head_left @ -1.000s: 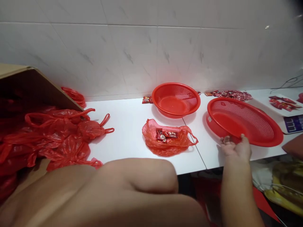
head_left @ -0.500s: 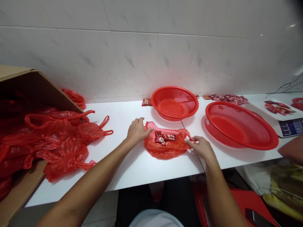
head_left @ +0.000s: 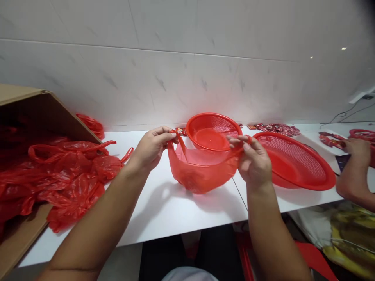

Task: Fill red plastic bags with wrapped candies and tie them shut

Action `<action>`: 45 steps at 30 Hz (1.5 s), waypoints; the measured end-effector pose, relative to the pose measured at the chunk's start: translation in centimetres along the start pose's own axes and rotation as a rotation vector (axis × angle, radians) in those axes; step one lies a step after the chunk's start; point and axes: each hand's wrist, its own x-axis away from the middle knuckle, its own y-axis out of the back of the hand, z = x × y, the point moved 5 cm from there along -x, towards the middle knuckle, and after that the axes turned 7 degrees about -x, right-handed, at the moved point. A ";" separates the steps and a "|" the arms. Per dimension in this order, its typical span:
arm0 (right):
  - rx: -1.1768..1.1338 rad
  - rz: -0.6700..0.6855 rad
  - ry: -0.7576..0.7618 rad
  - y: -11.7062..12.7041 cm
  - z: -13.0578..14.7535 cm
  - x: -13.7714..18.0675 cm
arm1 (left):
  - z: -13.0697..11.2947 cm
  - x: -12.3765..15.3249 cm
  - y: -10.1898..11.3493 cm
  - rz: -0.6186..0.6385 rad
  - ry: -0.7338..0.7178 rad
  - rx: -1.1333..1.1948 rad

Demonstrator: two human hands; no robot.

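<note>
A thin red plastic bag (head_left: 202,175) hangs stretched between my two hands, just above the white table. My left hand (head_left: 152,146) pinches one of its handles between thumb and fingers. At the other side my right hand (head_left: 254,156) grips the opposite handle, with some of its fingers raised. The bag's front wall hides whatever lies inside. Right behind the bag stands a round red perforated basket (head_left: 211,136), with a small red packet (head_left: 181,131) beside its left rim.
On the left, a cardboard box (head_left: 41,95) lies on its side with several tied red bags (head_left: 73,168) spilling out. A larger red basket (head_left: 295,168) is to the right. Another person's hand (head_left: 359,152) reaches over the scale and its small packets at the far right.
Both handles have been taken hold of and the bag raised, so the red packets in it no longer show. A co-worker's arm has come in at the right.
</note>
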 end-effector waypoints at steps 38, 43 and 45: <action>0.588 0.405 0.136 -2.9 -6.3 7.8 | 12.0 6.5 -6.1 0.566 0.261 0.088; 0.556 0.458 0.111 -3.8 -7.2 8.9 | 13.3 7.1 -6.5 0.577 0.320 0.098; 0.523 0.454 0.075 -3.9 -6.9 8.6 | 12.7 6.7 -5.7 0.517 0.224 -0.060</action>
